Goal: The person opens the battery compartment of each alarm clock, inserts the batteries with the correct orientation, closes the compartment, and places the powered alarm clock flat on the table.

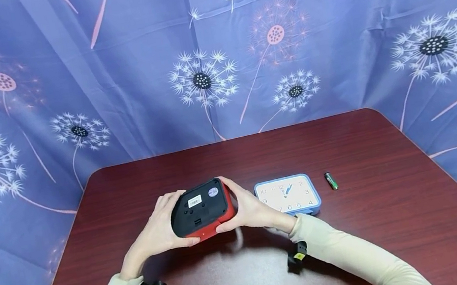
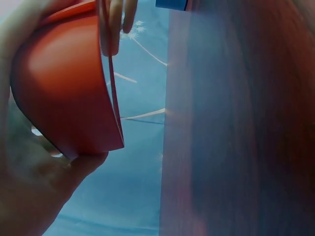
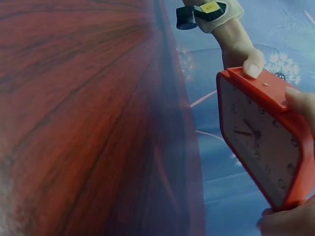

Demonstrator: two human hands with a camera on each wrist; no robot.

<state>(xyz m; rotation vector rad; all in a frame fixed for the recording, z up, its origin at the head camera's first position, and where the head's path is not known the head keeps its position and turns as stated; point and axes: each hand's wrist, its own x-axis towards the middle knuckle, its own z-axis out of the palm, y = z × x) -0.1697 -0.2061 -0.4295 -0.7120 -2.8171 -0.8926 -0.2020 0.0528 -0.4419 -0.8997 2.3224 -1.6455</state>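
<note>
A red alarm clock [image 1: 199,210] is held up over the table by both hands, its black back facing the head camera. My left hand [image 1: 158,227] grips its left end, thumb along the red lower edge. At the opposite end my right hand [image 1: 245,205] grips it, thumb on the same edge. The right wrist view shows the white dial of the red clock [image 3: 258,135], with hands and numerals, facing down toward the table. A curved red side of the clock [image 2: 64,83] fills the upper left of the left wrist view.
A blue clock [image 1: 287,195] with a white dial lies face up on the dark red wooden table [image 1: 251,280], beside my right forearm. To its right lies a green battery [image 1: 331,180]. A blue curtain [image 1: 145,76] with dandelion prints hangs behind the table.
</note>
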